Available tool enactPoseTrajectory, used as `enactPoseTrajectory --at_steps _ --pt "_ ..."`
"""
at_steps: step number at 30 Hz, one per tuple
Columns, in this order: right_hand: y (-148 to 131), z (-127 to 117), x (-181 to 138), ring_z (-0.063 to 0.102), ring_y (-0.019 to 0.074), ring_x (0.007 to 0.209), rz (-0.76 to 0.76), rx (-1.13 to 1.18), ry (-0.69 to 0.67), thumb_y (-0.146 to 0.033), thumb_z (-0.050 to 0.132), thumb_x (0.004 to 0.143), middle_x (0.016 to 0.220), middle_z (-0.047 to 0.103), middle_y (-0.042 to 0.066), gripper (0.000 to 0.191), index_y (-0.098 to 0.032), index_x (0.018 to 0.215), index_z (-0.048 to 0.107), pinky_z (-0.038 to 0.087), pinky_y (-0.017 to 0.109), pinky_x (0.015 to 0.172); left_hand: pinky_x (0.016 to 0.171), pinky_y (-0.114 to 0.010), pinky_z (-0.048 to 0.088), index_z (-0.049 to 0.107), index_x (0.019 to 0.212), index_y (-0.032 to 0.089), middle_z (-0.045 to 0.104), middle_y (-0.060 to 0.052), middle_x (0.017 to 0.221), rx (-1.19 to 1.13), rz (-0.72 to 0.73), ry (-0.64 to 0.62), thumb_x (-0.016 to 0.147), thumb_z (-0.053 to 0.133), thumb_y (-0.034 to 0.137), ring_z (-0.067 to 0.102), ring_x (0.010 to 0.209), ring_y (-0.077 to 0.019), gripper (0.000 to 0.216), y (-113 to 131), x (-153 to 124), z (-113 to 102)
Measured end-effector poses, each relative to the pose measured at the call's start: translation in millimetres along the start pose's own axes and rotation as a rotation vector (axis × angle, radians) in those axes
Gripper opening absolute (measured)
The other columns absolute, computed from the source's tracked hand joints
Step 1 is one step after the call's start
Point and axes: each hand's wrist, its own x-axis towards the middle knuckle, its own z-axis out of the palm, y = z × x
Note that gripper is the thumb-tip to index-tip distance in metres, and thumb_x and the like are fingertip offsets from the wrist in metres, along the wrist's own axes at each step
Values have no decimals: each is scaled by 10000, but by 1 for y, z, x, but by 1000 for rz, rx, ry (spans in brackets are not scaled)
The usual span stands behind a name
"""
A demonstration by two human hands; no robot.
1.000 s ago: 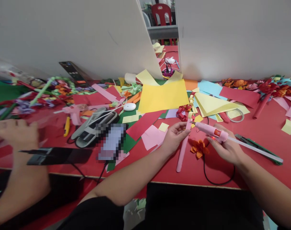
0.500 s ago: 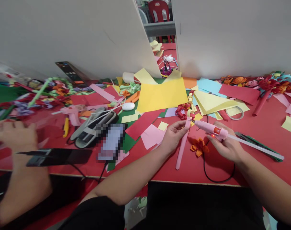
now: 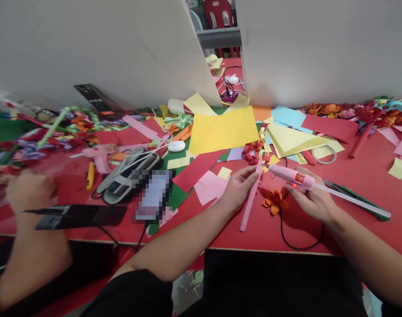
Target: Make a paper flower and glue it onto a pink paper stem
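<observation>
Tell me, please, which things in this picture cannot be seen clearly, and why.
- Phone screen, head view: pixelated, content unreadable.
- Co-worker's hands, head view: blurred at the left edge, so what they hold is unclear.
- Glue gun nozzle tip, head view: too small to tell whether it touches the pink paper roll held by the left hand.
- Right hand fingers: partly hidden under the gun.
- Room beyond the white dividers: mostly blocked.

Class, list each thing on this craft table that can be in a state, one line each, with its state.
Left hand: closed on the pink paper roll.
Pink paper roll: held slanted, lower end on the table.
Right hand: closed on the pink glue gun.
Pink glue gun: red light lit, nozzle at the roll's top.
Orange paper flower: lying on the table.
</observation>
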Motion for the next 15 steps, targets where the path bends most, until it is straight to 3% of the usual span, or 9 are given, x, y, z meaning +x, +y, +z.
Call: enactPoseTrajectory --at_steps 15 --pt "4 -1 1 505 194 651 -67 -53 -40 -308 660 1049 772 549 18 286 -255 834 479 359 363 615 572 -239 538 855 1356 206 825 -75 955 65 -26 7 856 910 713 692 730 -156 714 0 -2 -1"
